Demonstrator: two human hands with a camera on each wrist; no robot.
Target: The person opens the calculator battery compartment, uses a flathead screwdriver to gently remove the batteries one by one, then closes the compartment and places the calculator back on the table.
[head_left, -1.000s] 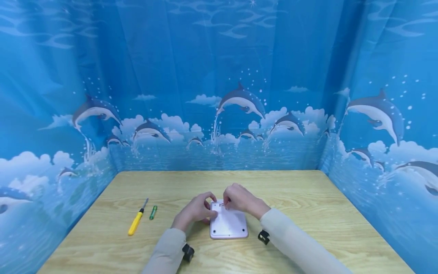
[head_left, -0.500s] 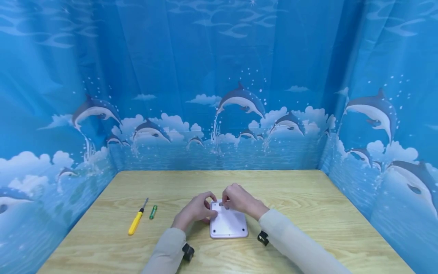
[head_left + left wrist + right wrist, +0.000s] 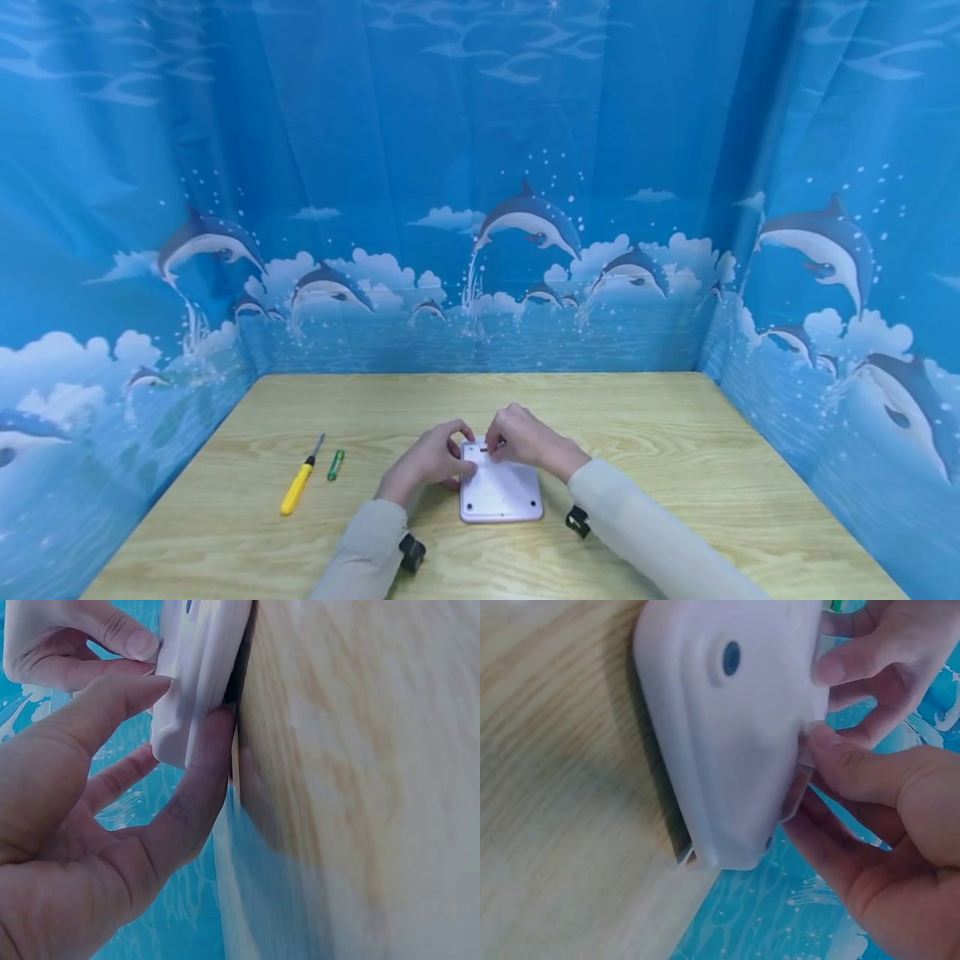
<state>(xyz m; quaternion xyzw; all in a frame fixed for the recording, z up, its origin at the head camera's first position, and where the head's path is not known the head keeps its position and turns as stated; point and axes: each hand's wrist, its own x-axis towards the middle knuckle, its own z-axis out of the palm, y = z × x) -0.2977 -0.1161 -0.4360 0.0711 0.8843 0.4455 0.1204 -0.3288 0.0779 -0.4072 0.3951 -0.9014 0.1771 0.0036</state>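
Note:
A flat white calculator (image 3: pixel 501 492) lies back side up on the table, with round dark feet at its corners. My left hand (image 3: pixel 431 458) grips its left side near the far end. In the left wrist view the thumb lies on the upper face and a finger reaches under the edge. My right hand (image 3: pixel 525 435) bends over the far end, by a small dark battery opening (image 3: pixel 483 450). In the right wrist view its thumb and fingers pinch a small thin piece, seemingly the battery cover (image 3: pixel 799 787), at the calculator's edge. The fingers partly hide it.
Left of the hands lie a yellow-handled screwdriver (image 3: pixel 297 489) and a green battery (image 3: pixel 336 465). The wooden table (image 3: pixel 637 417) ends at a blue dolphin curtain (image 3: pixel 480 333) at the back and sides. Each wrist wears a small black camera.
The right fingertips have shifted slightly left over the battery opening, which showed more fully half a second ago. The left hand and the calculator have stayed in place.

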